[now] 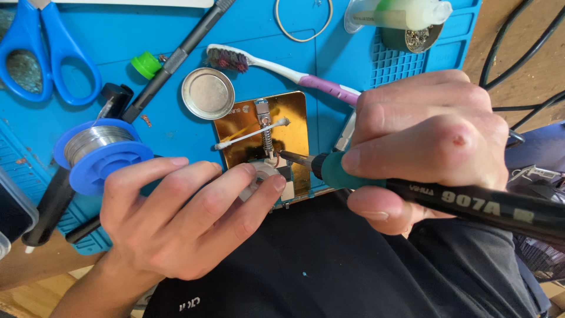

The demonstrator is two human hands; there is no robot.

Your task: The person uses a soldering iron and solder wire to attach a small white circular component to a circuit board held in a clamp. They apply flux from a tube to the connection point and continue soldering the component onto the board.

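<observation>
Blue silicone work mat [247,23] covers most of the counter, with bare wood showing at the far right and near left edges. On it lies a gold-coloured holder plate [294,118] carrying a small circuit board [281,189] at its near edge, with a cotton swab [252,134] lying across the plate.

The person's right hand [426,138] has its grip closed around the green-collared soldering iron [412,191], whose dark tip points at the board. The left hand [182,218] rests with fingers loosely curled, not clamped on anything; its fingertips press on a white ring-shaped part [259,176] sitting on the board, just beside the iron's tip.

The main risk, judging from how close things sit, is a burn: the left fingertips are very near the hot tip, and a small slip of either hand could bring them together. The swab lies close enough that the tip might scorch it. The board hangs at the plate's edge over the person's dark clothing [329,265], so a dropped bead of solder could land there.

A blue solder spool [97,153], a toothbrush [276,68], blue scissors [44,53] and a round metal tin lid [207,93] lie around.
</observation>
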